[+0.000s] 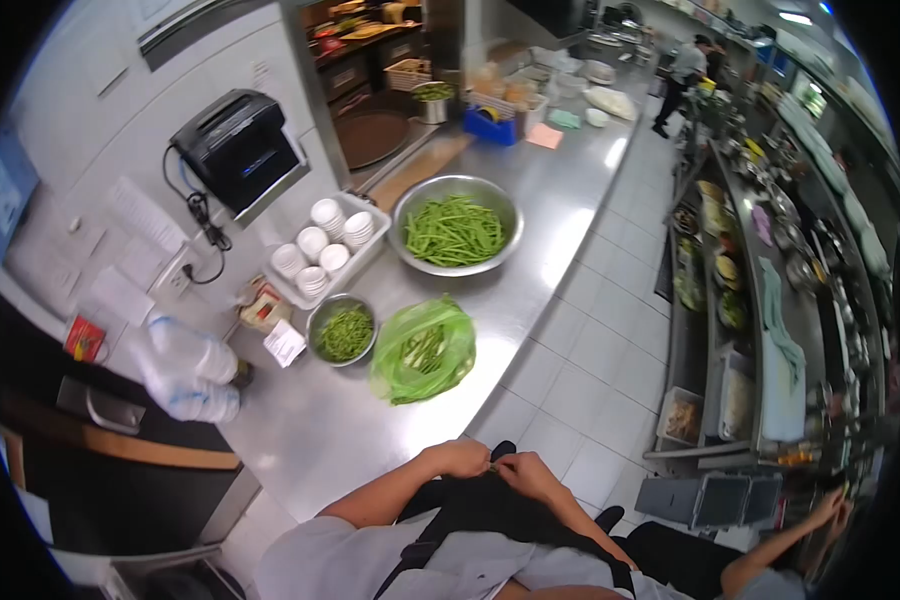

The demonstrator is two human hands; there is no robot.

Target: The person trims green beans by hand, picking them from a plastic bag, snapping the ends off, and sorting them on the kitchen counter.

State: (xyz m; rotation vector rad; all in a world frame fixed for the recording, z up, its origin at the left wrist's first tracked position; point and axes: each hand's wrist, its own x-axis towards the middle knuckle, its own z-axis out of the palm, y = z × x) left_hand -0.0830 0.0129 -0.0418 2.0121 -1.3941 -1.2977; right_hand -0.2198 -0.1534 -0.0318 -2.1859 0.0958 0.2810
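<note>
My left hand [458, 458] and my right hand [526, 473] meet in front of my dark apron, near the counter's front edge. Both are closed, fingertips pinched together around something small that I cannot make out. Just beyond them on the steel counter lies an open green plastic bag [450, 375] with green beans [425, 350] inside. A large steel bowl [402, 252] farther back holds many long green beans [455, 230]. To the bag's left, a smaller steel bowl [315, 345] contains short green pieces [346, 333].
A white tray [368, 243] of stacked white cups stands against the wall, below a black printer [235, 150]. Plastic bottles [195, 365] sit at left. A blue container [490, 127] is farther back. Another person's arms [790, 540] show at lower right; a person [685, 75] stands far down the aisle.
</note>
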